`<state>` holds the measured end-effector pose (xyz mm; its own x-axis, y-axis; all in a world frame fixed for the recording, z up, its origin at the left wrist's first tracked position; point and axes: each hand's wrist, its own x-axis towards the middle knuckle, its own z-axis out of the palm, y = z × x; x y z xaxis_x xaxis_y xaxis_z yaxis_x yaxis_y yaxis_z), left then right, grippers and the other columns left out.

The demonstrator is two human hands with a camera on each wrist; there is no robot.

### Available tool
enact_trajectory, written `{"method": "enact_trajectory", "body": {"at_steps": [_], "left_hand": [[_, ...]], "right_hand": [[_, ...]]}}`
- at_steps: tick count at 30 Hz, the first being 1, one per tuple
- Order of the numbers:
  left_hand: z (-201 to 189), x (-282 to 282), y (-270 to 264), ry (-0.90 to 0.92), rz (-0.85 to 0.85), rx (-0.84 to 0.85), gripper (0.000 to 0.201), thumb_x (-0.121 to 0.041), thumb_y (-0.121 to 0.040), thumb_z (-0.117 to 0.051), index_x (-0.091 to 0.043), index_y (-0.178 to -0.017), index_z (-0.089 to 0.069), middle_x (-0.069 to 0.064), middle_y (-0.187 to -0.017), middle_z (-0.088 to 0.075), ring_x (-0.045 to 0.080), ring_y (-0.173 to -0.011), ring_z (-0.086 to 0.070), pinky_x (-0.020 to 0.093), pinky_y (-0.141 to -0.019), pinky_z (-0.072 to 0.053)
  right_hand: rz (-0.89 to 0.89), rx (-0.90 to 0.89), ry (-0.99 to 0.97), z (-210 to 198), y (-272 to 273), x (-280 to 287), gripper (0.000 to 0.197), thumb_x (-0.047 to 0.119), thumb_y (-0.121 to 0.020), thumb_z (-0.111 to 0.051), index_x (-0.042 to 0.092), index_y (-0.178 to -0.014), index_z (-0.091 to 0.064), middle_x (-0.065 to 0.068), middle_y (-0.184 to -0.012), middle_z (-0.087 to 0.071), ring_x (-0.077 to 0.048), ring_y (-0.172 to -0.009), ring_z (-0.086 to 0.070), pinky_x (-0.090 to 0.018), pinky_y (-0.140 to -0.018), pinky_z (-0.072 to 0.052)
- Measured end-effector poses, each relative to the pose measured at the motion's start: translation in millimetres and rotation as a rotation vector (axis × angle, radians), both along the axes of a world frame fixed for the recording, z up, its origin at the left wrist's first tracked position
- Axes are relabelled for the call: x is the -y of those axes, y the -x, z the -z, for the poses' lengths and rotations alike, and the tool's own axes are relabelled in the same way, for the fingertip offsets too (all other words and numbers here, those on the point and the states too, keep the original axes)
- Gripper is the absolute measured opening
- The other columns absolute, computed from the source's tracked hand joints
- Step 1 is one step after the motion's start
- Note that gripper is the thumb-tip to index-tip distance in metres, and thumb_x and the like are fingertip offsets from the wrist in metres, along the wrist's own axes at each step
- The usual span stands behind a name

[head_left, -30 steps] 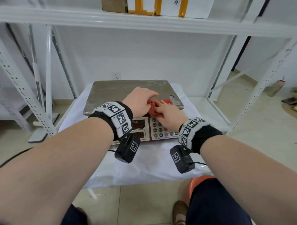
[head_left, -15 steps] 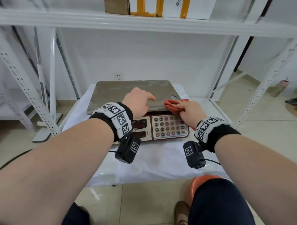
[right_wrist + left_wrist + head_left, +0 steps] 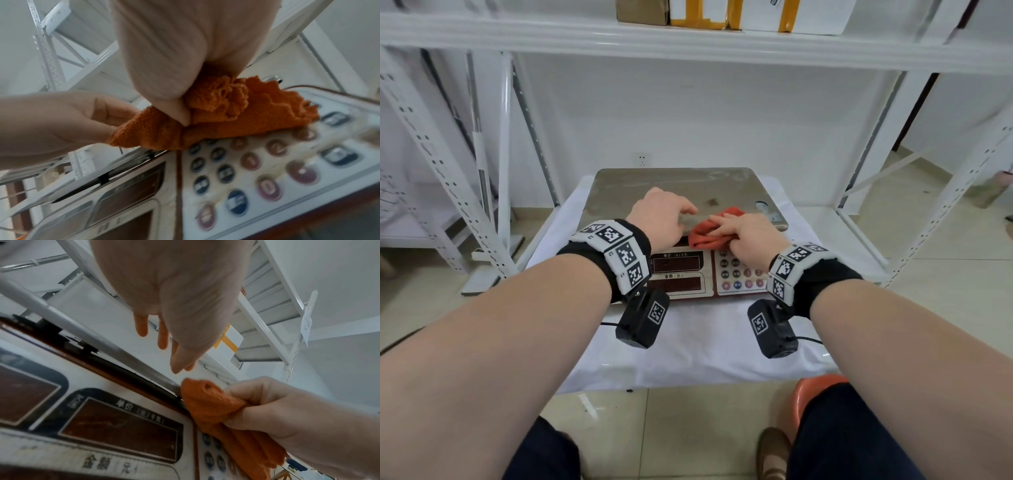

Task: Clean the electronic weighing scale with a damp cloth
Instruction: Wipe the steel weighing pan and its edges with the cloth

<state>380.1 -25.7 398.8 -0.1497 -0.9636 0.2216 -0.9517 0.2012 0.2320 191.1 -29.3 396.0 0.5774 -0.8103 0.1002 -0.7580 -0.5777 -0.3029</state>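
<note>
Since half a second ago: cloth [image 3: 708, 233] and right hand [image 3: 748, 236] back leftward from the pan's right front corner to the middle of the front edge, beside the left hand [image 3: 662, 216]. A second ago roughly the same spot, so likely a back-and-forth stroke along the seam between pan and panel. By this reading, wiping well under way; keypad and displays probably yet to be done.

Right hand: clamped on the cloth, thumb and curled fingers [image 3: 255, 395] bunching it, its lower folds draped over the top row of keys on the keypad [image 3: 267, 170] and its leading fold pressed against the rim of the steel pan [image 3: 640, 185].

Left hand: loosely spread, holding nothing, fingers [image 3: 141, 326] extended over the pan's front part, seemingly resting there to steady the scale [image 3: 681, 274]; actual contact hard to confirm from the wrist view. Thumb close to the cloth's left tip, perhaps touching.

Scale sitting square on the white-covered table [image 3: 688, 349], displays [image 3: 676, 263] facing the person, below a white shelf [image 3: 688, 37].
</note>
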Motion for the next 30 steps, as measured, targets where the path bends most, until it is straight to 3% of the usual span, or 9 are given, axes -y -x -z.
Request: {"method": "enact_trajectory", "body": {"at_steps": [3, 8, 12, 15, 17, 19, 23, 28, 30], "left_hand": [[0, 3, -3, -0.024, -0.032, -0.016, 0.039, -0.018, -0.088, -0.051, -0.034, -0.122, -0.059, 0.002, -0.127, -0.058, 0.024, -0.12, -0.049, 0.04, -0.103, -0.041], [-1, 2, -1, -0.039, -0.017, -0.019, 0.038, -0.017, -0.09, -0.049, -0.033, -0.123, -0.058, 0.002, -0.126, -0.059, 0.023, -0.123, -0.045, 0.042, -0.103, -0.04], [-1, -2, -4, -0.03, -0.006, -0.008, 0.039, -0.015, -0.09, -0.048, -0.03, -0.124, -0.058, 0.002, -0.125, -0.061, 0.022, -0.127, -0.042, 0.042, -0.104, -0.039], [-2, -4, -11, -0.02, -0.016, 0.003, 0.039, -0.013, -0.09, -0.047, -0.028, -0.125, -0.058, 0.0, -0.125, -0.062, 0.023, -0.127, -0.04, 0.042, -0.104, -0.038], [-3, -4, -15, -0.015, -0.025, 0.004, 0.039, -0.013, -0.091, -0.047, -0.028, -0.125, -0.058, -0.001, -0.126, -0.061, 0.022, -0.128, -0.039, 0.042, -0.104, -0.038], [-2, -3, -19, -0.018, -0.039, -0.007, 0.038, -0.014, -0.092, -0.047, -0.029, -0.125, -0.058, -0.001, -0.127, -0.06, 0.022, -0.127, -0.041, 0.042, -0.105, -0.038], [0, -1, -21, -0.027, -0.061, -0.03, 0.039, -0.013, -0.092, -0.046, -0.031, -0.125, -0.058, 0.001, -0.129, -0.058, 0.022, -0.126, -0.043, 0.042, -0.105, -0.039], [2, -2, -27, 0.011, -0.048, -0.048, 0.038, -0.012, -0.092, -0.047, -0.028, -0.124, -0.059, -0.001, -0.128, -0.06, 0.021, -0.129, -0.04, 0.041, -0.105, -0.038], [2, -4, -31, 0.011, -0.053, -0.036, 0.038, -0.011, -0.092, -0.047, -0.027, -0.125, -0.059, -0.002, -0.128, -0.06, 0.021, -0.129, -0.039, 0.041, -0.105, -0.037]], "right_hand": [[0.081, 0.091, -0.014, -5, 21, -2, 0.055, -0.013, -0.084, -0.038, 0.02, -0.115, -0.068, 0.007, -0.137, -0.053, -0.01, -0.135, -0.037, -0.004, -0.099, -0.015], [0.149, 0.093, -0.053, -2, 46, 9, 0.051, -0.012, -0.084, -0.041, 0.02, -0.108, -0.072, 0.0, -0.125, -0.062, -0.018, -0.123, -0.051, -0.015, -0.098, -0.031], [0.302, 0.171, -0.013, 4, 58, 14, 0.04, -0.011, -0.081, -0.044, 0.01, -0.097, -0.074, -0.002, -0.125, -0.063, -0.021, -0.123, -0.051, -0.012, -0.097, -0.028], [0.349, 0.219, 0.02, 7, 54, 14, 0.037, -0.009, -0.079, -0.046, 0.011, -0.09, -0.075, -0.002, -0.12, -0.066, -0.021, -0.119, -0.054, -0.018, -0.099, -0.035], [0.337, 0.226, -0.008, 3, 48, 10, 0.037, -0.01, -0.081, -0.045, 0.008, -0.093, -0.074, -0.004, -0.117, -0.067, -0.019, -0.117, -0.054, -0.011, -0.09, -0.032], [0.291, 0.192, -0.043, -2, 42, 5, 0.041, -0.009, -0.085, -0.044, 0.014, -0.101, -0.074, -0.004, -0.114, -0.067, -0.019, -0.113, -0.055, -0.01, -0.083, -0.031], [0.207, 0.12, -0.07, -7, 26, 1, 0.048, -0.005, -0.086, -0.044, 0.029, -0.106, -0.072, 0.002, -0.116, -0.066, -0.017, -0.114, -0.056, -0.015, -0.09, -0.037], [0.028, -0.021, -0.049, -16, -18, -9, 0.044, -0.004, -0.088, -0.043, 0.018, -0.116, -0.068, -0.001, -0.133, -0.058, -0.015, -0.128, -0.047, -0.007, -0.095, -0.027], [0.003, -0.032, -0.01, -16, -36, -10, 0.041, -0.001, -0.087, -0.045, 0.018, -0.113, -0.07, 0.002, -0.135, -0.056, -0.014, -0.13, -0.045, -0.013, -0.101, -0.028]]}}
